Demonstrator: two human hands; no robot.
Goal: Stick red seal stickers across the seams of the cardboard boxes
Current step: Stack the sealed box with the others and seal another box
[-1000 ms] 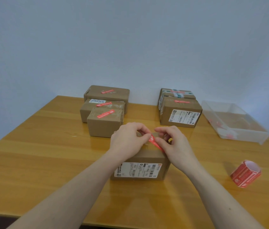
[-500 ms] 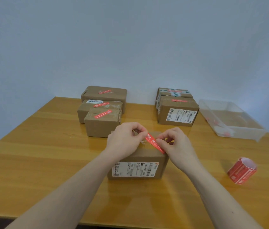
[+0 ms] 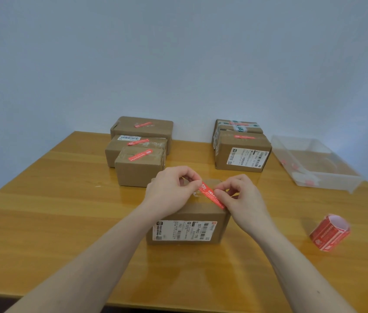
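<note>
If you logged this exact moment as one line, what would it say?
step: applying seal | left hand: pinches long red seal sticker | right hand: pinches it | over: nearest brown cardboard box | sealed: not yet

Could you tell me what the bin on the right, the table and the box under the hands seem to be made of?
The bin looks like clear, thin plastic: the table and red scraps show through its walls. The table appears to be varnished wood or a wood-look laminate, with plank-like bands and a glossy sheen. The box looks like plain matte brown cardboard, with a printed paper label on its front.
</note>
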